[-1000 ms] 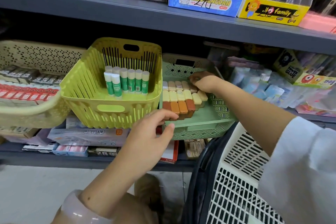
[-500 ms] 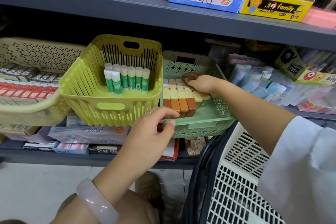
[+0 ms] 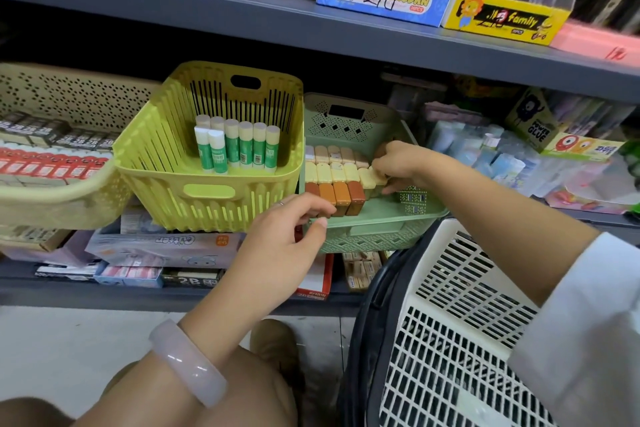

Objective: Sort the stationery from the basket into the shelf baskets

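The right hand (image 3: 398, 163) has its grip pinched on a cream eraser (image 3: 372, 177) at the right end of the rows in the green basket (image 3: 363, 236), its long axis upright. The left hand (image 3: 287, 236) pinches that basket's front rim.

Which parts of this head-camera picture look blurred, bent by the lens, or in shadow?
Head view: the pink box at the upper right edge smears with blur; the grey shelf edge slants from wide-angle distortion; deep shadow lies behind the yellow basket; the glue sticks are sharp.
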Available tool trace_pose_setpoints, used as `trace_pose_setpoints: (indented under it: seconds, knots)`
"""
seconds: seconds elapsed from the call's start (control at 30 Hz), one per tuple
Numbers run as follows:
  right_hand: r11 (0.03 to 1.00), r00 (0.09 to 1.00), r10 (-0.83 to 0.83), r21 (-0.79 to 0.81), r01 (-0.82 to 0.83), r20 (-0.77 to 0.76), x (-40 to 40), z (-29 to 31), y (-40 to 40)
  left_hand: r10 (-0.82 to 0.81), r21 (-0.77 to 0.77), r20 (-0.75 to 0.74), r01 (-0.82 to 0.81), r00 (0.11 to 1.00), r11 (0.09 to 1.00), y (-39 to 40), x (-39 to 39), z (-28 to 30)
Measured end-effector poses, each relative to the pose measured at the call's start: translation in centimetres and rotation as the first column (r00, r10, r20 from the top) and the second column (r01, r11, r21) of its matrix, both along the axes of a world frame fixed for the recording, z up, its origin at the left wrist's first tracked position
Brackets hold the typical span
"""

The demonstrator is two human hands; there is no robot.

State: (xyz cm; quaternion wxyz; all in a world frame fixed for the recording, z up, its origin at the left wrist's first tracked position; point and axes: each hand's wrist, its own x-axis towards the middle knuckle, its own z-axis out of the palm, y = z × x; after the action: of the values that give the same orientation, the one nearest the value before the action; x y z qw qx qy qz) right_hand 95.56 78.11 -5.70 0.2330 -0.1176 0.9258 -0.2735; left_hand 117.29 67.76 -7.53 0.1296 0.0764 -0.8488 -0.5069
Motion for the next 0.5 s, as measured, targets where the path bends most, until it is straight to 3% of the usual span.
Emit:
trace_pose_setpoints:
  seconds: [0.07,0.17,0.3,0.5]
  knots:
    - [0.982,0.991,0.135,0.140,-0.130,-0.022,-0.1,0.1,0.5,0.001,0.003,0.001,-0.001,1.000,1.000,0.0,0.1,0.0]
    - [0.875,0.927,0.345,0.409,-0.261,-0.146,-0.1,-0.1,0.9,0.001,0.008,-0.006,-0.001,1.000,1.000,0.0,0.1,-0.1]
    - [0.878,0.889,0.354,0.431,-0.209,-0.290,-0.2,-1.3,0.8,-0.012,0.014,-0.005,0.012,1.000,1.000,-0.1,0.1,-0.3]
    - [0.881,0.878,0.351,0.432,-0.192,-0.325,-0.2,-1.5,0.7,-0.008,-0.016,-0.022,0.007,1.000,1.000,-0.2,0.2,-0.4]
